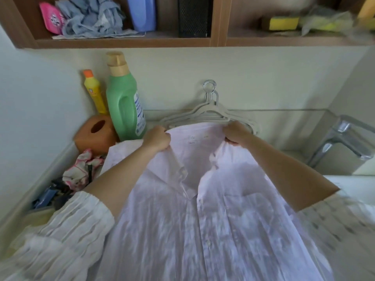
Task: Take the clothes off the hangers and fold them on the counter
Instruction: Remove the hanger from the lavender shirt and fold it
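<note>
Pale pink cotton is bunched in both fists: the left hand point(157, 138) grips the shirt point(203, 209) at the left shoulder by the collar, and the right hand point(236, 134) grips it at the right shoulder, fingers curled tight on the fabric. The one shirt is spread front-up, buttoned, collar at the far end and tail running off the near edge of the view, so it lies or hangs over the counter with its top held up.

Just beyond the knuckles, a stack of empty hangers point(211, 114) rests on the far ledge of the counter against the wall, hooks up. Their arms overlap, so the count is uncertain; at least two hooks show, perhaps three. No hanger appears inside the shirt, so the removal step looks done for this garment and folding has not yet begun. A second pale garment point(119, 151) peeks out at the left under the forearm; whether it is folded cannot be told.

Further out at the far left stand two bottles, a green bottle point(123, 106) and a yellow bottle point(94, 92), beside one orange holder point(95, 132). One faucet point(343, 138) sits at the right.
</note>
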